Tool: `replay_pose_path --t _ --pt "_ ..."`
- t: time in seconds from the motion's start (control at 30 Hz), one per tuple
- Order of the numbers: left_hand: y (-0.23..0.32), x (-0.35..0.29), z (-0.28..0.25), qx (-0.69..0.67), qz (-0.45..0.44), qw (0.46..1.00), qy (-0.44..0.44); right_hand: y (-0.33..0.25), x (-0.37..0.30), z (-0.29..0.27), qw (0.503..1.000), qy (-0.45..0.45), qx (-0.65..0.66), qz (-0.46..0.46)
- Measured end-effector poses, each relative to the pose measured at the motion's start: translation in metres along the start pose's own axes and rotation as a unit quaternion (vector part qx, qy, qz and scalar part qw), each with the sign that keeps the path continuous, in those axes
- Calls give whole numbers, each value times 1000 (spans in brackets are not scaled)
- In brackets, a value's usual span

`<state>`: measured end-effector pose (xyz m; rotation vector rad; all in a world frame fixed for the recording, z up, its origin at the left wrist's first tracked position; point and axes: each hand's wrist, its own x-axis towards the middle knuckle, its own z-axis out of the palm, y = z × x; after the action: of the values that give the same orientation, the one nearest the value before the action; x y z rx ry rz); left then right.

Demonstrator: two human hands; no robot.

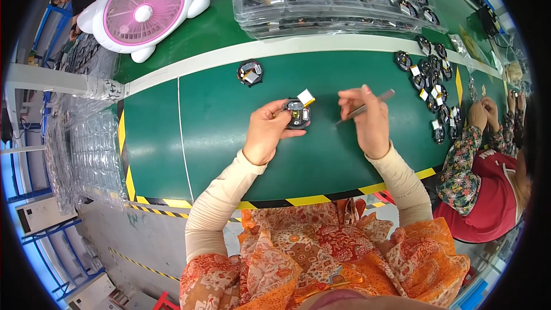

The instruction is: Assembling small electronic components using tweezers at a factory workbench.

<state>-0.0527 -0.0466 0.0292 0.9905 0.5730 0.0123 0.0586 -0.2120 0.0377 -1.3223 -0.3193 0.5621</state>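
My left hand (267, 130) grips a round black electronic module (297, 116) by its left edge, above the green work surface. A small silver-white battery pouch (306, 97) with a yellow edge sticks up from the module's upper right. In my right hand (369, 119) is a pair of slim metal tweezers (360, 111), its tip pointing down and left, apart from the module. Another round module (250, 73) with a white pouch lies on the green surface beyond my left hand.
Several similar modules (426, 77) lie clustered at the right. Stacked clear plastic trays (338, 8) of modules stand at the back, beside a pink-and-white fan (143, 12). Empty clear trays (97, 152) are at the left. A co-worker's hands (482, 113) are at the right.
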Motion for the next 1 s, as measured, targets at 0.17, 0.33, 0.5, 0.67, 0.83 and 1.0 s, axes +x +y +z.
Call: replay_pose_path --t 0.17,0.33,0.5,0.67,0.83,1.0 --pt "1 -1 -1 -63 4 998 13 -3 -3 -9 994 -36 99 36" --pt "0 -1 1 -41 15 999 -6 11 -9 4 991 -91 92 20" --pt "-1 -2 1 -35 17 999 5 16 -9 7 991 -112 61 36" --pt "-1 -2 1 -36 12 999 6 15 -8 9 991 -109 65 48" --pt "1 -3 1 -43 9 999 3 19 -9 12 991 -99 77 50" --pt "3 -3 0 -59 -6 998 5 14 -10 10 991 -129 -6 -26"
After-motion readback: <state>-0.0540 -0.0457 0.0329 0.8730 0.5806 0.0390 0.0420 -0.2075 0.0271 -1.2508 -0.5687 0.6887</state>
